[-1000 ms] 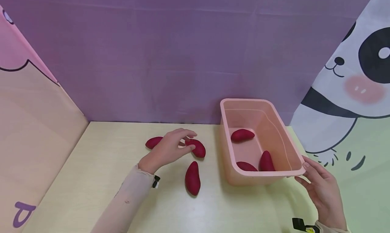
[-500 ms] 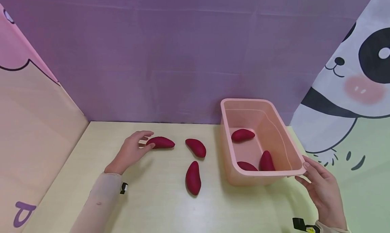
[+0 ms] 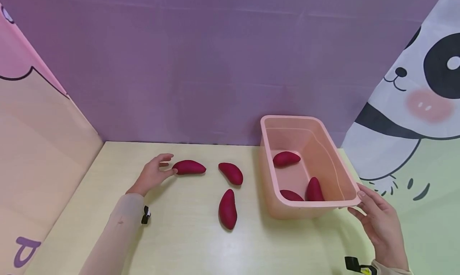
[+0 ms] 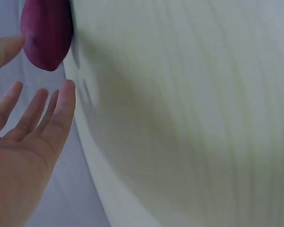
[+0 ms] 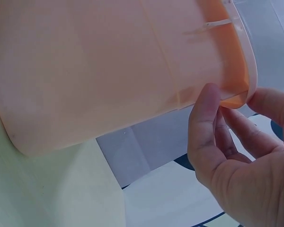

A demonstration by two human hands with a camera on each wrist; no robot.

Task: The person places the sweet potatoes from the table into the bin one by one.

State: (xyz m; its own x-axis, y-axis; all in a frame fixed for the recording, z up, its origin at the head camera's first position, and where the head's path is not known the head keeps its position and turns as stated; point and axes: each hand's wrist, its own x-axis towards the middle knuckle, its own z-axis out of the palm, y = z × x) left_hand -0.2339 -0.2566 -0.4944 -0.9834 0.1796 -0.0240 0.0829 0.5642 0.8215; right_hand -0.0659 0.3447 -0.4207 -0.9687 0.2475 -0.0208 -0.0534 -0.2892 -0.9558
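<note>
My left hand (image 3: 151,174) is at the left end of a dark red sweet potato (image 3: 189,167) lying near the table's back edge. Its fingers are spread and relaxed, with the thumb tip right at the potato's end; the left wrist view shows the palm and fingers of that hand (image 4: 31,137) beside the potato (image 4: 47,35). To the right lie two more sweet potatoes, one slanted (image 3: 231,174) and one lengthwise (image 3: 228,209). At the right, my right hand (image 3: 382,223) pinches the near right corner rim of a pink plastic bin (image 3: 289,212), seen close in the right wrist view.
Inside the bin lie three sweet potatoes, one at the back (image 3: 286,159) and two at the front (image 3: 314,190). A purple cloth (image 3: 179,67) hangs behind the pale wooden table (image 3: 172,235). Printed cloths flank both sides, a panda (image 3: 399,159) on the right one.
My left hand has moved left from above the slanted sweet potato to the left end of the back one. The right hand stays at the bin's corner; the sweet potatoes have not moved.
</note>
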